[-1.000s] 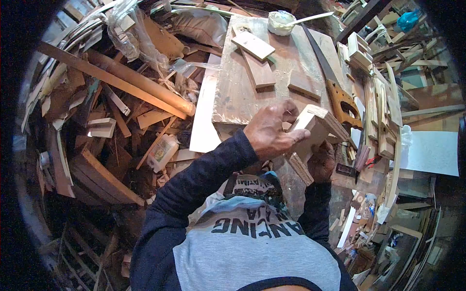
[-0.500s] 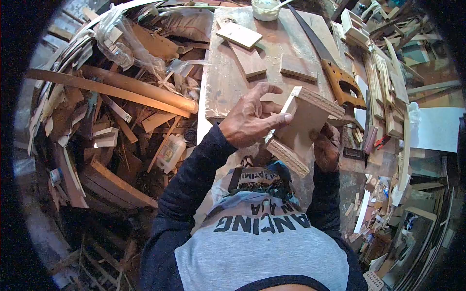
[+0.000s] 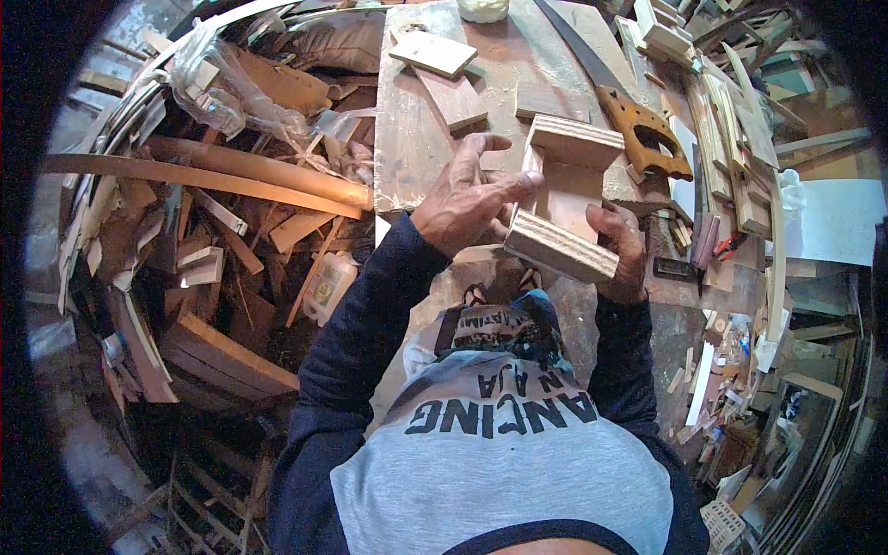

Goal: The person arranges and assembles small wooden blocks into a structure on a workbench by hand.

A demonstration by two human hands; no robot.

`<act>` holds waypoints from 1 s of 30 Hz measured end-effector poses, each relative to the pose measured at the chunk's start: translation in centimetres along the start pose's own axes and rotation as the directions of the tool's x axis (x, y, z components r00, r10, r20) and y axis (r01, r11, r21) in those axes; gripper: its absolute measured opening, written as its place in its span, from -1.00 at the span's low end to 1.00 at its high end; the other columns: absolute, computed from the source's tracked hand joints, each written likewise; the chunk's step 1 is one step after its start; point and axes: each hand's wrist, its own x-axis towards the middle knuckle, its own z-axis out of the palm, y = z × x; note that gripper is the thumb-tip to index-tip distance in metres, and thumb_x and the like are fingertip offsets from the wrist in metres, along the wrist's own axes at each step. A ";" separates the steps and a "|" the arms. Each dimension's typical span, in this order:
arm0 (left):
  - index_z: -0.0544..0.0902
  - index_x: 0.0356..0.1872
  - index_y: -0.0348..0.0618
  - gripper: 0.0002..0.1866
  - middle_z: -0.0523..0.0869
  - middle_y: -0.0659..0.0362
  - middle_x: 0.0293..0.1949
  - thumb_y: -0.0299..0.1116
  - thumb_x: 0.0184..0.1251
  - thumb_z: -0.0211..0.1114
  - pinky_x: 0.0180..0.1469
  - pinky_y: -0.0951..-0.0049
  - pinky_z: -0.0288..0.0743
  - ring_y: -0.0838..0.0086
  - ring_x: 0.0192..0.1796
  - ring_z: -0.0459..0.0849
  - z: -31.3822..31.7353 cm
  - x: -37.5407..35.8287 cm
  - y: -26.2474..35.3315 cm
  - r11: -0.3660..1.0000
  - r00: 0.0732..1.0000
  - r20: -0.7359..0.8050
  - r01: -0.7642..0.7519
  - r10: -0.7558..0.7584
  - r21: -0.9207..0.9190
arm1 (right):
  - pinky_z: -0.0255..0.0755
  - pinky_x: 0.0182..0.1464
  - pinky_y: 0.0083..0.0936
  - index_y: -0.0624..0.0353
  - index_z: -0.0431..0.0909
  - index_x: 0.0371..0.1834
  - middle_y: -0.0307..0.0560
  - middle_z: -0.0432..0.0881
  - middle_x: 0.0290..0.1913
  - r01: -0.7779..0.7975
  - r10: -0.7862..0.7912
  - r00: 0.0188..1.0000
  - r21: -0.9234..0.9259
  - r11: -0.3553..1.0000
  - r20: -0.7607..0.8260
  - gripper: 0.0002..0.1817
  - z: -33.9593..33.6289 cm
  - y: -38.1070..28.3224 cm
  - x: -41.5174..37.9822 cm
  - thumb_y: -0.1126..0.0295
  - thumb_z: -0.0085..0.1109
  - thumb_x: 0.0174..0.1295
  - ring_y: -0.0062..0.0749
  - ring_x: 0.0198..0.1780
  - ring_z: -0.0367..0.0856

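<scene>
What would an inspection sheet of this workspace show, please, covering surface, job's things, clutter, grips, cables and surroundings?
Surface: bench marked; boards, saw and tub on it, tub cut off by the picture's edge.
Job's things: wooden piece, two raised sides joined by a flat base, held up.
Clutter: wood scraps heaped left, with crumpled plastic and a jug.
Grips: right grip holds the piece; left grip has its thumb at its edge.
Cables: nothing seen.
Surroundings: white sheet at right; outer edges dark.
</scene>
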 end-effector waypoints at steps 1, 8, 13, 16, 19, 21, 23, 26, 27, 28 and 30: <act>0.31 0.34 -0.19 -0.29 0.62 0.13 -0.22 -0.13 0.27 0.44 -0.29 0.47 0.54 0.50 -0.22 0.60 0.3 -0.6 0.2 0.999 0.999 -0.047 0.024 -0.021 0.046 | 0.54 -0.08 -0.56 0.37 0.64 -0.16 -0.07 0.72 -0.23 0.002 -0.002 1.000 -0.010 1.000 0.001 -0.69 0.5 -0.5 -0.1 0.30 0.16 0.24 -0.47 -0.22 0.69; 0.37 0.31 -0.18 -0.36 0.64 0.11 -0.20 -0.15 0.30 0.38 -0.29 0.49 0.53 0.46 -0.26 0.64 0.2 -0.4 -0.5 0.992 0.994 -0.072 0.089 -0.083 0.084 | 0.50 -0.04 -0.60 0.33 0.65 -0.23 -0.10 0.71 -0.27 0.015 -0.013 0.999 0.068 0.998 -0.036 -0.75 -0.5 0.7 0.3 0.32 0.14 0.30 -0.50 -0.23 0.67; 0.38 0.31 -0.17 -0.37 0.66 0.13 -0.24 -0.18 0.28 0.40 -0.28 0.48 0.51 0.49 -0.24 0.65 1.2 -1.0 0.2 0.998 0.989 -0.138 0.057 -0.052 0.034 | 0.53 -0.03 -0.57 0.36 0.63 -0.13 -0.09 0.72 -0.22 0.006 -0.007 0.996 -0.015 1.000 -0.084 -0.72 1.5 -0.9 -0.7 0.33 0.16 0.30 -0.49 -0.18 0.69; 0.34 0.33 -0.21 -0.31 0.66 0.14 -0.28 -0.17 0.26 0.44 -0.23 0.49 0.50 0.50 -0.25 0.63 0.7 -0.5 -0.4 0.995 0.992 -0.121 -0.002 0.015 0.104 | 0.54 0.00 -0.55 0.38 0.62 -0.03 -0.07 0.72 -0.14 -0.032 0.032 0.999 0.042 0.999 0.000 -0.66 1.3 -1.2 -0.5 0.31 0.17 0.29 -0.48 -0.12 0.70; 0.24 0.37 -0.25 -0.24 0.66 0.16 -0.31 -0.20 0.28 0.45 -0.22 0.51 0.46 0.51 -0.28 0.60 0.5 -0.7 0.0 0.998 0.998 -0.057 0.000 0.004 0.069 | 0.54 0.03 -0.53 0.37 0.61 0.05 -0.07 0.72 -0.06 -0.009 0.008 0.998 0.017 1.000 0.062 -0.61 0.1 -0.3 0.1 0.29 0.18 0.28 -0.48 -0.07 0.69; 0.17 0.39 -0.25 -0.22 0.66 0.16 -0.32 -0.24 0.30 0.45 -0.23 0.50 0.46 0.53 -0.29 0.60 0.3 -0.3 -0.7 1.000 1.000 -0.026 -0.015 0.015 -0.009 | 0.53 0.04 -0.53 0.34 0.62 0.06 -0.10 0.72 -0.07 0.012 -0.007 0.998 -0.072 0.997 0.063 -0.62 -0.5 0.0 0.1 0.28 0.18 0.28 -0.48 -0.07 0.68; 0.14 0.40 -0.24 -0.22 0.66 0.16 -0.32 -0.28 0.32 0.43 -0.23 0.51 0.47 0.54 -0.29 0.60 0.3 -0.2 -1.0 0.997 1.000 0.004 -0.027 0.027 -0.076 | 0.51 0.04 -0.52 0.32 0.62 0.06 -0.12 0.72 -0.07 0.052 -0.042 0.997 -0.156 0.986 0.068 -0.62 -1.1 0.2 0.1 0.27 0.17 0.29 -0.47 -0.08 0.67; 0.13 0.39 -0.22 -0.26 0.66 0.16 -0.31 -0.33 0.34 0.41 -0.26 0.54 0.49 0.57 -0.28 0.61 0.4 -0.5 -0.5 0.991 0.998 0.036 -0.048 0.053 -0.125 | 0.49 0.05 -0.51 0.32 0.62 0.05 -0.12 0.72 -0.08 0.146 -0.122 0.987 -0.274 0.951 0.102 -0.62 -1.7 0.4 0.3 0.26 0.16 0.31 -0.45 -0.07 0.65; 0.13 0.39 -0.22 -0.27 0.66 0.17 -0.31 -0.35 0.34 0.40 -0.28 0.55 0.49 0.58 -0.29 0.61 0.4 -0.4 -0.6 0.991 0.997 0.040 -0.055 0.060 -0.121 | 0.49 0.06 -0.50 0.32 0.62 0.05 -0.12 0.72 -0.07 0.177 -0.145 0.982 -0.315 0.933 0.122 -0.62 -2.0 0.5 0.5 0.25 0.15 0.32 -0.45 -0.06 0.64; 0.13 0.38 -0.21 -0.27 0.66 0.17 -0.31 -0.36 0.35 0.40 -0.30 0.57 0.49 0.59 -0.29 0.60 0.4 -0.3 -0.6 0.991 0.997 0.044 -0.063 0.068 -0.117 | 0.48 0.07 -0.50 0.33 0.62 0.05 -0.11 0.72 -0.07 0.208 -0.167 0.976 -0.354 0.912 0.143 -0.62 -2.0 0.5 0.6 0.25 0.14 0.33 -0.44 -0.05 0.64; 0.13 0.39 -0.20 -0.28 0.65 0.19 -0.31 -0.38 0.35 0.39 -0.34 0.60 0.46 0.61 -0.31 0.59 0.5 -0.3 -0.4 0.993 0.996 0.039 -0.078 0.082 -0.085 | 0.47 0.10 -0.48 0.33 0.62 0.06 -0.11 0.72 -0.06 0.193 -0.160 0.979 -0.331 0.924 0.125 -0.63 -1.5 0.1 0.3 0.27 0.14 0.33 -0.45 -0.03 0.63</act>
